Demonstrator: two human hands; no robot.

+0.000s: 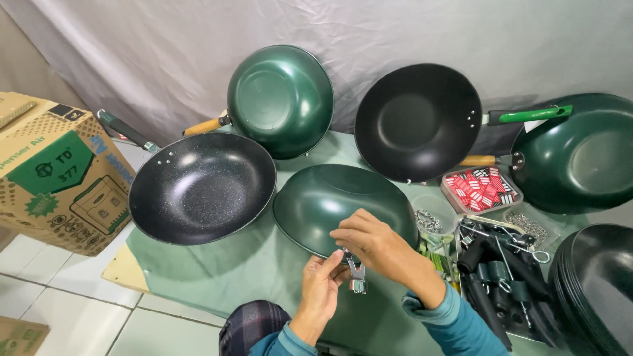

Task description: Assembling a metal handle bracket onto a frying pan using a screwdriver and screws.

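An upturned green wok (336, 204) lay bottom-up on the green-covered desk (217, 277), its near rim pointing at the person. The right hand (372, 240) rested over that rim, its grip narrow, fingers pinched on the top of a small metal bracket (357, 271) fixed at the wok's edge. The left hand (323, 283) came up from below, thumb and fingers closed on the bracket's left side. So the bracket sat between both grips, just under the rim. A tray of black handles (491, 280) lay just right of the right forearm.
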